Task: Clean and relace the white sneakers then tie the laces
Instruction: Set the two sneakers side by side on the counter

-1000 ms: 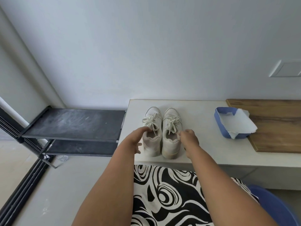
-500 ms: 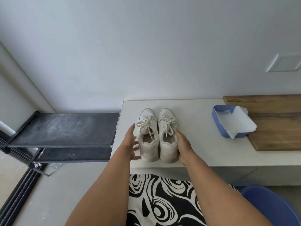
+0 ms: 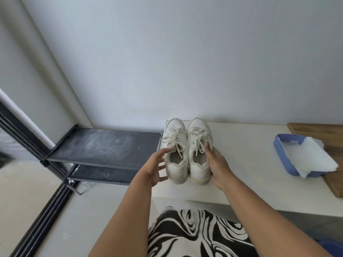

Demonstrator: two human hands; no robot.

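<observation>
Fingers (image 3: 207, 148) of the right hand (image 3: 218, 164) lying straight and together along the outer side of the right-hand sneaker (image 3: 199, 151), thumb side pressing the upper near the laces (image 3: 198, 138). Left hand (image 3: 155, 167) reaching in from lower centre, fingers spread and relaxed, fingertips touching the outer side of the left-hand sneaker (image 3: 175, 151) near its collar, gripping nothing. Sitting side by side and touching each other, both white sneakers, toes pointing toward the wall (image 3: 185, 62), heels facing the camera, just right of the frame's centre. Laces threaded and tied in loose bows on both. Resting at the left end of a pale bench top (image 3: 250, 164), with the left shoe overhanging or sitting right at that edge; cannot tell which.

Lying at the right edge of the frame, a shallow blue tray (image 3: 278, 149), holding a crumpled white paper sheet (image 3: 311, 156) that is spilling over its far right rim. Sitting partly on a wooden board (image 3: 319, 130) at the far right, touching it.

Standing at left centre, just beside the bench, a dark two-tier shoe rack (image 3: 104, 145), top shelf showing pale dust smears. Showing at bottom centre, between the forearms, a black-and-white swirl-patterned fabric (image 3: 194, 234).
</observation>
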